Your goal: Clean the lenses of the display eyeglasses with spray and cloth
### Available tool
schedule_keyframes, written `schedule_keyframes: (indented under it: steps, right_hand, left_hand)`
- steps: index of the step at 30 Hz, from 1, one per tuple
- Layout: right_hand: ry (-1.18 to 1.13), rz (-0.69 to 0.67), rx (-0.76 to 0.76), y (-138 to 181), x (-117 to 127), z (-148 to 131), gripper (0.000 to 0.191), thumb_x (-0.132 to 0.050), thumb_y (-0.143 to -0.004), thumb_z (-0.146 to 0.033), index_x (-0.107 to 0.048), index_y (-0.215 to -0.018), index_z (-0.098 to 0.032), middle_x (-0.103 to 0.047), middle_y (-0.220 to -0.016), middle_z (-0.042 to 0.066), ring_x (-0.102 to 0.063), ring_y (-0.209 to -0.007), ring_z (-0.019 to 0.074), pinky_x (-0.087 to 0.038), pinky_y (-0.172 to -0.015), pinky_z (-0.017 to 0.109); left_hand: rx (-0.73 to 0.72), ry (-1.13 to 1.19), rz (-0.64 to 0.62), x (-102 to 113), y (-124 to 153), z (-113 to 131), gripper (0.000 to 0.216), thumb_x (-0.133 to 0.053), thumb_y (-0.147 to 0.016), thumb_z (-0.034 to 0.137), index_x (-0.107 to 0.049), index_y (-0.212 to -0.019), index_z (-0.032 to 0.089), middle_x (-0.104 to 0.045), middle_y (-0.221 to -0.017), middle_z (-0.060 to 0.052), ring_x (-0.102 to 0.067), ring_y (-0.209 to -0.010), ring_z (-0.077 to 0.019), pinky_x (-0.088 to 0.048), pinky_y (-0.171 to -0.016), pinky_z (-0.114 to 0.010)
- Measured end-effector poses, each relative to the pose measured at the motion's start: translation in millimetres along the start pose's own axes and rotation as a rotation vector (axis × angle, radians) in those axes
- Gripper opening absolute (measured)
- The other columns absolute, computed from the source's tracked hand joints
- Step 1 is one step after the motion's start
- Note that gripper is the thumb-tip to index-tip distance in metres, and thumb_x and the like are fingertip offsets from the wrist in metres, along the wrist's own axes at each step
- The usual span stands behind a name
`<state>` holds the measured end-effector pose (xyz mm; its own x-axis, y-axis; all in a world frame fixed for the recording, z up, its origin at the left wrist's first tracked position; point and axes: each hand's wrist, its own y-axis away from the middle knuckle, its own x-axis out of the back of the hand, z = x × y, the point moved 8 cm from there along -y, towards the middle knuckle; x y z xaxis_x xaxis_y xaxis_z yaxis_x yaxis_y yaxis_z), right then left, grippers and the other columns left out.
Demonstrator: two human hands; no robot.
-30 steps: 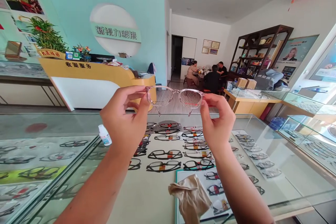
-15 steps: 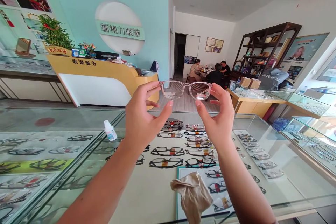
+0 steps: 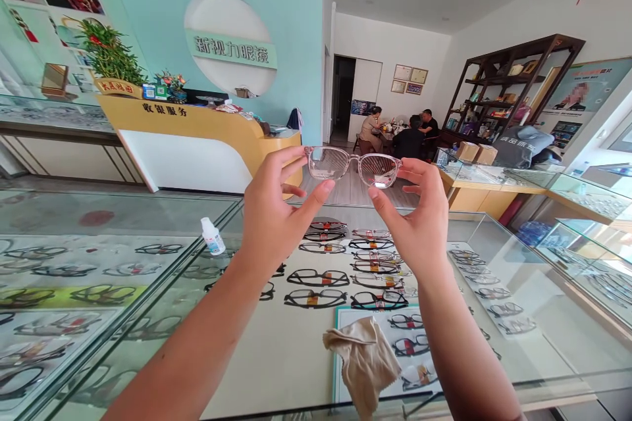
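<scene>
1. Fingertips of the left hand (image 3: 271, 217) and right hand (image 3: 415, 217) lightly pinch the glasses (image 3: 353, 168) by their ends, mid-frame, above the counter (image 3: 276, 355).
2. Cloth (image 3: 363, 358) and bottle (image 3: 212, 237) lie untouched below; the glasses are not yet set down.

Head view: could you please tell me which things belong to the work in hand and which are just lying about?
In hand: clear glasses, held by left hand and right hand.
Lying about: cloth and small bottle on the glass counter.

Glass counter (image 3: 276, 368) bears beige cloth (image 3: 363, 358), perhaps a dropper bottle (image 3: 212, 237)
</scene>
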<state>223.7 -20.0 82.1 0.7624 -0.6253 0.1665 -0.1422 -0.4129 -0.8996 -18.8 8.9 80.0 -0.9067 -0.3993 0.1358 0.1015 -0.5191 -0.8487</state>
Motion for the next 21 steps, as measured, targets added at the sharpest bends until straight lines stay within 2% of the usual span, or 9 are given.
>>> schedule_keyframes:
  steps: [8, 12, 14, 17, 21]
  right_hand:
    - [0.052, 0.019, 0.041, 0, 6, -8, 0.049, -0.086, -0.094, -0.049, -0.057, -0.13, -0.032, -0.071, -0.122, 0.007, -0.072, -0.108, 0.0267, -0.063, -0.084, 0.046]
    - [0.051, 0.022, 0.053, -1, 9, -9, 0.048, -0.086, -0.094, -0.048, -0.058, -0.13, -0.032, -0.071, -0.122, 0.007, -0.071, -0.108, 0.0265, -0.063, -0.084, 0.045]
    - [0.032, 0.007, 0.042, -1, 8, -6, 0.048, -0.085, -0.094, -0.046, -0.059, -0.133, -0.032, -0.071, -0.128, 0.007, -0.072, -0.113, 0.027, -0.063, -0.085, 0.045]
    - [-0.004, -0.041, 0.01, -2, 3, 0, 0.048, -0.08, -0.097, -0.041, -0.058, -0.14, -0.033, -0.073, -0.136, 0.009, -0.074, -0.12, 0.0287, -0.063, -0.086, 0.045]
    - [-0.031, -0.09, -0.043, -2, -4, 8, 0.048, -0.076, -0.098, -0.039, -0.057, -0.142, -0.032, -0.076, -0.139, 0.009, -0.076, -0.122, 0.0302, -0.063, -0.087, 0.047]
  left_hand:
    - [0.05, 0.077, -0.064, -5, 0, -10, 0.054, -0.084, -0.098, 0.047, -0.065, -0.145, 0.028, -0.07, -0.155, -0.013, -0.072, -0.141, -0.0356, -0.064, -0.075, -0.029]
    - [0.052, 0.08, -0.065, -7, 0, -12, 0.053, -0.083, -0.098, 0.052, -0.066, -0.142, 0.028, -0.071, -0.154, -0.012, -0.075, -0.136, -0.0326, -0.064, -0.079, -0.03]
    - [0.007, 0.043, -0.028, -6, 1, -10, 0.055, -0.084, -0.097, 0.052, -0.064, -0.142, 0.028, -0.072, -0.151, -0.011, -0.075, -0.135, -0.0315, -0.064, -0.082, -0.033]
    - [-0.127, -0.083, 0.092, 2, 3, -3, 0.063, -0.092, -0.09, 0.051, -0.064, -0.142, 0.029, -0.074, -0.144, -0.011, -0.072, -0.136, -0.0318, -0.065, -0.085, -0.038]
    - [-0.324, -0.2, 0.195, 4, 9, 9, 0.07, -0.098, -0.085, 0.044, -0.063, -0.144, 0.032, -0.073, -0.143, -0.01, -0.07, -0.135, -0.0331, -0.065, -0.079, -0.042]
